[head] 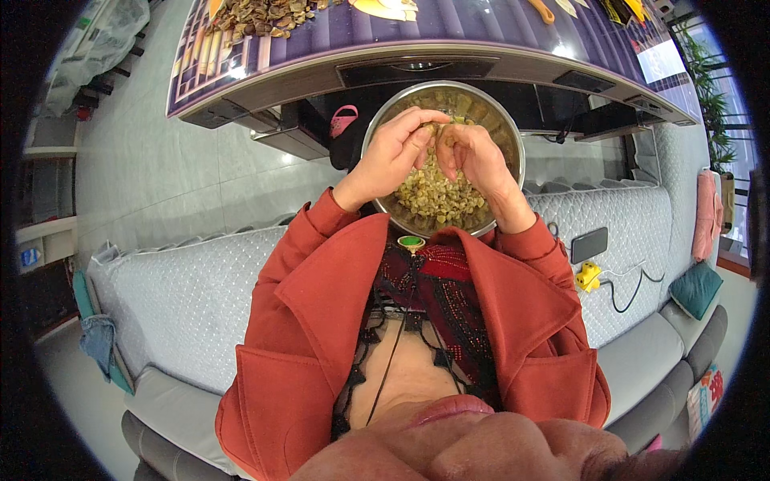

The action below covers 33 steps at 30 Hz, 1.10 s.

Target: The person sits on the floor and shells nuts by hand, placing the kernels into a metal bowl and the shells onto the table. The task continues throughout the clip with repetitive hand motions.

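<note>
A round stainless steel bowl (511, 120) sits before me, close against my body and partly beneath the table edge. Loose greenish-yellow small pieces (442, 201) cover its bottom. Over the bowl, my left hand (398, 143) and my right hand (475, 153) come together with bent fingers. At their fingertips is a small brownish piece (432, 127), pinched between thumb and fingers. The fingers hide most of it, so its exact kind cannot be told.
A table (469, 27) with a glossy purple printed top stands ahead, bearing a heap of dried brown pieces (258, 18). A quilted grey sofa cover (180, 300) spreads on both sides. Right of me lie a phone (589, 245) and a yellow power adapter (588, 277) with cables.
</note>
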Available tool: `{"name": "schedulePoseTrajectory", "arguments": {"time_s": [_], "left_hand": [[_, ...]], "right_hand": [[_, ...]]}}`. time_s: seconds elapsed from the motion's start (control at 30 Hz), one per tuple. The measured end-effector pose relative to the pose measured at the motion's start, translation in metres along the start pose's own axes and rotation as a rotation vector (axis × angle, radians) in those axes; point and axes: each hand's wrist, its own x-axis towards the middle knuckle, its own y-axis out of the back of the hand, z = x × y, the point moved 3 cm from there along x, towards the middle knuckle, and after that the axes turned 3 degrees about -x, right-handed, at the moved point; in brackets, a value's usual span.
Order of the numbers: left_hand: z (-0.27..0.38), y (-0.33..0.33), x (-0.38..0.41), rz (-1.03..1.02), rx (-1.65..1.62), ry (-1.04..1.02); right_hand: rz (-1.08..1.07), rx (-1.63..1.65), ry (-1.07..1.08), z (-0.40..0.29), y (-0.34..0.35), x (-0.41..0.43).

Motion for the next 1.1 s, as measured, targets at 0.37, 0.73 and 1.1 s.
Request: {"name": "schedulePoseTrajectory", "arguments": {"time_s": [0.37, 0.73, 1.1], "left_hand": [[0.012, 0.000, 0.003, 0.047, 0.400, -0.278], [0.001, -0.007, -0.002, 0.093, 0.361, -0.246], [-0.021, -0.018, -0.009, 0.190, 0.081, -0.041]], "right_hand": [[0.018, 0.174, -0.098, 0.000, -0.010, 0.000], [-0.044, 0.184, -0.202, 0.002, -0.008, 0.001], [0.137, -0.014, -0.185, -0.001, -0.014, -0.004]]}}
